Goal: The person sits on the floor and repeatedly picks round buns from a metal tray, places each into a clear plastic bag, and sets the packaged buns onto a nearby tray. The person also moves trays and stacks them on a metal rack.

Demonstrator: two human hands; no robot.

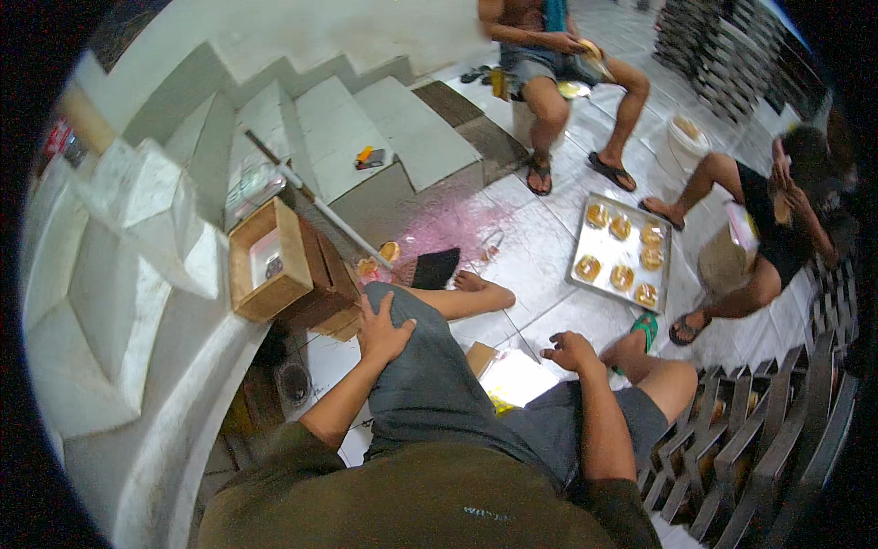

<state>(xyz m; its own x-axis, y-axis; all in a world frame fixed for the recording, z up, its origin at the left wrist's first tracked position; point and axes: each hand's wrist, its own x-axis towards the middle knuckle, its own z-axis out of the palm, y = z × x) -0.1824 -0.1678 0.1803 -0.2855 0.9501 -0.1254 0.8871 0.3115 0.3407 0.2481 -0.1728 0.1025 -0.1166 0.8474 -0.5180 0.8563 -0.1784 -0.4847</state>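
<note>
My left hand (385, 328) rests spread on my left knee and holds nothing. My right hand (573, 351) is raised over my right thigh, its fingers loosely curled and apart from the thumb, with nothing seen in it. Between my legs lies a bright, glossy stack of clear plastic packaging (518, 377), with a small piece of brown cardboard (481, 358) beside it. Beyond my right hand, a metal baking tray (617, 252) on the tiled floor carries several round golden pastries (621, 277) that look wrapped in clear plastic.
Two people sit facing me, a pale item in one's hands (588, 49). A white bucket (688, 144) stands between them. Left are wooden boxes (271, 261), a long pole (329, 216) and stairs (343, 117). Pink strands (446, 219) cover some floor. A metal lattice (741, 432) borders the right.
</note>
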